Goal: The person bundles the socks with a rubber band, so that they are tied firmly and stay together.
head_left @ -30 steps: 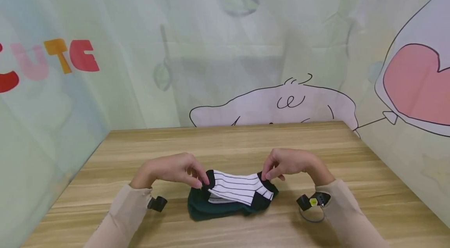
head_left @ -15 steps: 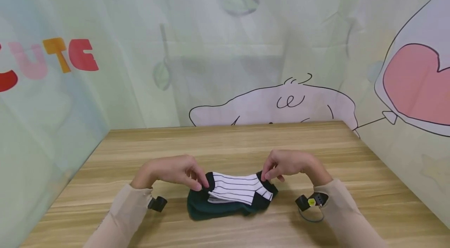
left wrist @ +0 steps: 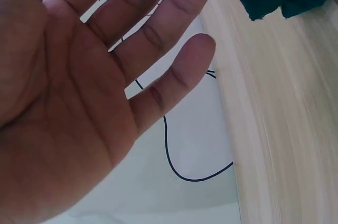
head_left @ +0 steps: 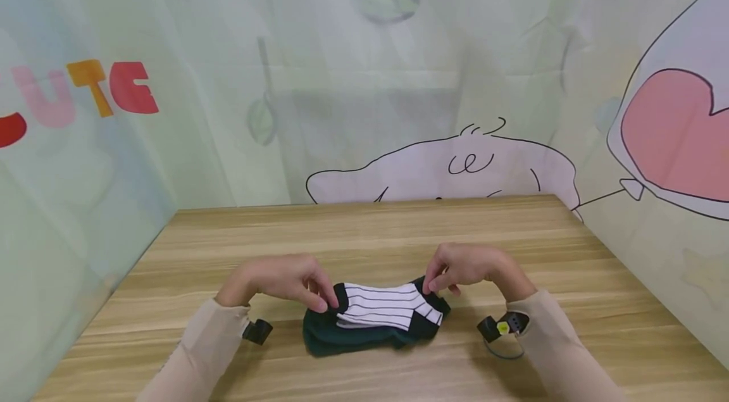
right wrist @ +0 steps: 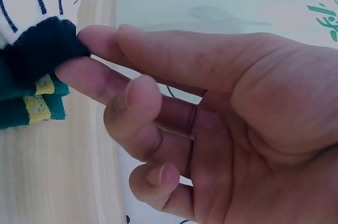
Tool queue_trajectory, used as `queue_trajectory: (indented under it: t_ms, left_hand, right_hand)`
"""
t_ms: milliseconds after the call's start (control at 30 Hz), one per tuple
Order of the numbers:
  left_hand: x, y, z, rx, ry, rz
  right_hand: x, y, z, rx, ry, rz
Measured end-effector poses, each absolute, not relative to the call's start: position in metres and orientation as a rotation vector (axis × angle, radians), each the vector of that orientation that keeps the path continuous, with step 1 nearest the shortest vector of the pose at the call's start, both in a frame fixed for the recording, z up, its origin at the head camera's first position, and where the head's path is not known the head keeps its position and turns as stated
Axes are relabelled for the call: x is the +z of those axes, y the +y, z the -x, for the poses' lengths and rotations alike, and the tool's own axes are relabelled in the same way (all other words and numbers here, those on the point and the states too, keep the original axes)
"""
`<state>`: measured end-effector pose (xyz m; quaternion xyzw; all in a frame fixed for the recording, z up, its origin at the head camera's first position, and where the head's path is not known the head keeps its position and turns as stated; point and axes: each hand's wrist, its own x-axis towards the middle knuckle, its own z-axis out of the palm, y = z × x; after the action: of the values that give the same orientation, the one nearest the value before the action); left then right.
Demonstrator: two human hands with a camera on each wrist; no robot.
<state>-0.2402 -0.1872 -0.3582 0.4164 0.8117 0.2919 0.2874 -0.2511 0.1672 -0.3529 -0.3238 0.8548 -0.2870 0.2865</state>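
A white ankle sock with thin black stripes and black ends (head_left: 378, 304) stretches between my two hands in the head view, above a dark green folded cloth item (head_left: 347, 335). At its left end, the thumb and index finger of my left hand (head_left: 290, 278) pinch the black part. My right hand (head_left: 467, 263) pinches the black band at the opposite end; the right wrist view shows thumb and index finger on that black edge (right wrist: 53, 42), with the other fingers loosely bent. The left wrist view shows my left palm (left wrist: 79, 92), its grip out of frame. Yellow patches (right wrist: 38, 108) mark the green fabric.
The wooden table (head_left: 364, 237) carries the green item near its front. Printed curtains (head_left: 364, 104) stand behind it and along both sides. Small black cameras (head_left: 257, 331) are strapped at both wrists.
My left hand has lowered slightly toward the table, and the sock's left end has come down with it. My right hand stays nearly still with its hold unchanged.
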Motion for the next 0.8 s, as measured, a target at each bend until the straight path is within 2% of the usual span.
queue_trajectory:
  t_ms: [233,800]
  left_hand:
    - [-0.3586,-0.1865,0.2391,0.737,2.189,-1.168]
    - [-0.3642,-0.1823,0.2391,0.701,2.186,-1.116]
  right_hand:
    - [-0.3569,0.1666,0.2520,-0.763,2.289,0.869]
    - [-0.3585,0.1665,0.2537,-0.744,2.328,0.847]
